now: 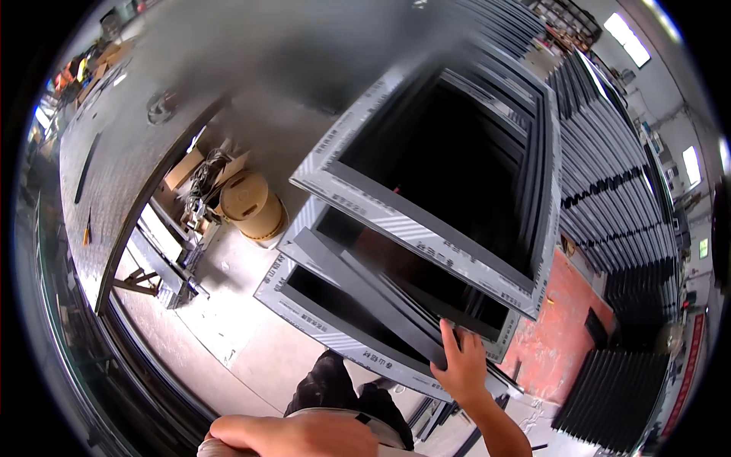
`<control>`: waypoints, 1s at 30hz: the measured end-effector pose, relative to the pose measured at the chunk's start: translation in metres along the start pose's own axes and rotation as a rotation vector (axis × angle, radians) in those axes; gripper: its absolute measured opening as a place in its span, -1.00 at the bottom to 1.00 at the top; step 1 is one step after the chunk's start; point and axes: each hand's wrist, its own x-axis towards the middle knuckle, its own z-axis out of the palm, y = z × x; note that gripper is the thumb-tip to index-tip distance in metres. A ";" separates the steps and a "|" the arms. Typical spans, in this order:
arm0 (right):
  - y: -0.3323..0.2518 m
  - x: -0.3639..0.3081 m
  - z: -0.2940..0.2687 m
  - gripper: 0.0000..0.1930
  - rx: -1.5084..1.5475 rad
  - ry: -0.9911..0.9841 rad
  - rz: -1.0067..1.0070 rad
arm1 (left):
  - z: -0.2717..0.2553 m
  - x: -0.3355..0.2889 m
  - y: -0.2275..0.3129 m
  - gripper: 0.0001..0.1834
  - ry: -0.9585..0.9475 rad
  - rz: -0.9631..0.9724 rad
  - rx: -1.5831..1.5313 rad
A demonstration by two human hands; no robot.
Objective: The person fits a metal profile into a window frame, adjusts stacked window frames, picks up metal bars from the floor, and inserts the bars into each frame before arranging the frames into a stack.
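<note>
My right hand point(462, 367) is closed around the near end of a long grey metal bar point(365, 293). The bar lies slantwise across stacked rectangular window frames, over a lower grey frame point(327, 329) with a printed protective film. Above it, a larger grey frame point(426, 232) with striped film sits on top of the stack, its middle open and dark. My left arm point(304, 436) is bent close to my body at the lower edge. The fingers of that hand cannot be made out, nor whether it holds anything.
A metal-topped workbench point(122, 164) stands at left, with a screwdriver point(87, 228) on it. Beside it is a tan drum point(251, 204) near cardboard and cables. Dense rows of grey frames point(609, 167) line the right, above a red board point(560, 324) and a black stack point(609, 400).
</note>
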 end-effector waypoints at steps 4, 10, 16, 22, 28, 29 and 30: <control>0.026 -0.082 -0.016 -0.07 0.149 0.120 0.143 | 0.036 0.026 -0.071 -0.73 -0.219 -0.348 0.028; 0.060 -0.256 -0.027 -0.04 0.351 0.451 0.569 | 0.132 0.041 -0.162 -0.64 -0.577 -0.945 0.636; 0.095 -0.451 0.013 0.00 0.476 0.742 1.103 | 0.173 0.025 -0.248 -0.53 -0.132 -0.452 1.242; 0.085 -0.589 0.069 0.00 0.776 0.718 1.340 | 0.105 0.103 -0.286 0.05 -0.102 -0.604 2.022; 0.037 -0.593 0.112 -0.06 1.056 0.808 1.396 | 0.040 0.115 -0.303 -0.01 -0.229 -0.595 1.990; 0.026 -0.584 0.111 -0.07 0.988 0.795 1.367 | 0.045 0.117 -0.302 -0.04 -0.225 -0.710 1.973; 0.019 -0.576 0.109 -0.09 0.947 0.709 1.432 | 0.047 0.124 -0.303 -0.11 -0.237 -0.706 1.909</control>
